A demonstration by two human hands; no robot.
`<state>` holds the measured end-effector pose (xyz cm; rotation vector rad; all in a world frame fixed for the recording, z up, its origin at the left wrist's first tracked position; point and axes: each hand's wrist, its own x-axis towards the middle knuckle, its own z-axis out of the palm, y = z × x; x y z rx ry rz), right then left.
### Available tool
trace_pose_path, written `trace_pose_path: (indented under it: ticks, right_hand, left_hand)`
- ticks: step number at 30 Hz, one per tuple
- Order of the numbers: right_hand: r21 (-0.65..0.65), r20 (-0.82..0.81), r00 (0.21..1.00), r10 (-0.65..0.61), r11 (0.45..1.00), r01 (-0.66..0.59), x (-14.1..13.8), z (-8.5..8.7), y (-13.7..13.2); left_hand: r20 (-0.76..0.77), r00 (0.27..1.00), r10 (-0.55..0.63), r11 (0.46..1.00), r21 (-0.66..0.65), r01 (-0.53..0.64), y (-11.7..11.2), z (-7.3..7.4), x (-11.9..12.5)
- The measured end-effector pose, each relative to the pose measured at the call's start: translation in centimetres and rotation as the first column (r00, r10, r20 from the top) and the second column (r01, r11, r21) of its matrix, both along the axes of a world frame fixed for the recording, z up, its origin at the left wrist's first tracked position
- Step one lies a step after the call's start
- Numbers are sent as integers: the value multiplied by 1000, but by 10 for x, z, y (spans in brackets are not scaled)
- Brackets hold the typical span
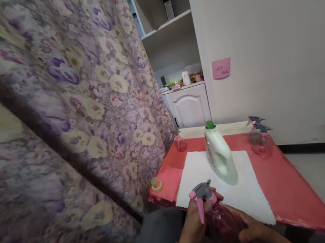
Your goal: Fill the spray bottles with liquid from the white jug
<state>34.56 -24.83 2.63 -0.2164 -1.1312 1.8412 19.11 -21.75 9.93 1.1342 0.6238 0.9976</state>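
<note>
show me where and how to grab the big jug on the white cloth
Probably by the handle of the jug, coming in from the right: the handle faces that side, a hollow sits beside it, and the jug stands upright on the white cloth.

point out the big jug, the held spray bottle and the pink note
Big jug (216, 150): head view, on its body.
Held spray bottle (223, 222): head view, on its body.
Pink note (221, 68): head view, on its middle.

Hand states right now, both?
Left hand: closed, holding the pink spray bottle at its neck.
Right hand: closed, holding the same bottle's body.
</note>
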Motion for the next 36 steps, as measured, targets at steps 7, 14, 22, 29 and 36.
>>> trace_pose_path:
  ticks: [7,14,22,29,36]
  right_hand:
    - [-14,30,998,-62,998,63,-1,-11,6]
    - [-14,81,985,-150,988,152,5,-31,16]
    - [-9,131,962,-238,970,241,7,-35,27]
    - [5,180,909,-376,924,382,7,-42,44]
    - [55,269,724,-636,760,647,4,-71,80]
  left_hand:
    - [103,988,115,988,87,-124,12,10,-2]
    - [133,971,199,962,161,-220,29,21,-10]
    - [40,945,326,909,263,-324,51,37,-19]
    - [201,911,361,918,97,-385,88,29,-35]
    - [318,829,460,887,-126,-444,155,8,-67]
